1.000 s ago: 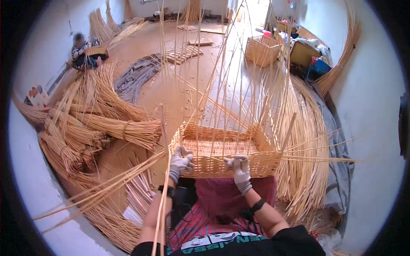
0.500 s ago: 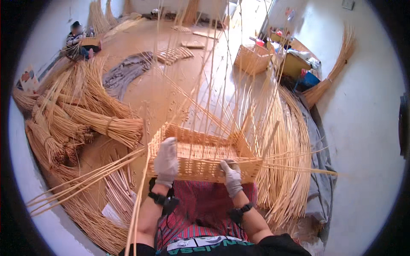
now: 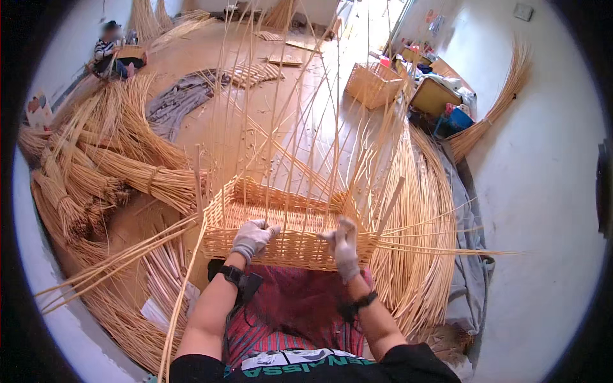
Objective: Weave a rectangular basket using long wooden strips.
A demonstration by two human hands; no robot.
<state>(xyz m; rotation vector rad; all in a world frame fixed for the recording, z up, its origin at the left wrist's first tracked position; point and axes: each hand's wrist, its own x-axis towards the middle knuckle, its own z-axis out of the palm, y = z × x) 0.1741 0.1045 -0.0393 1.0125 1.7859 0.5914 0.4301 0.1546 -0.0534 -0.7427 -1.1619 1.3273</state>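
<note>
A rectangular wicker basket point(image 3: 287, 250), woven of tan willow rods, sits at my lap with its open top toward me. Long upright rods point(image 3: 273, 127) rise from its walls. My left hand point(image 3: 252, 239), in a whitish glove, is closed on the near rim, left of the middle. Toward the right end of that rim, my gloved right hand point(image 3: 345, 250) is raised with its thumb and fingers apart. Loose rod ends point(image 3: 440, 250) stick out past the basket's right corner, and more rods point(image 3: 121, 258) stretch out to the left.
Tied willow bundles point(image 3: 137, 172) lie on the left floor. A long spread of rods point(image 3: 415, 255) lies at right on grey cloth point(image 3: 469, 281). Farther off are another woven basket point(image 3: 372, 86), a blue container point(image 3: 456, 119) and a seated person point(image 3: 108, 54) with wickerwork.
My left hand has moved down and inward along the near rim, its fingers now pointing right. My right hand has risen off the front wall. The basket appears slightly farther left.
</note>
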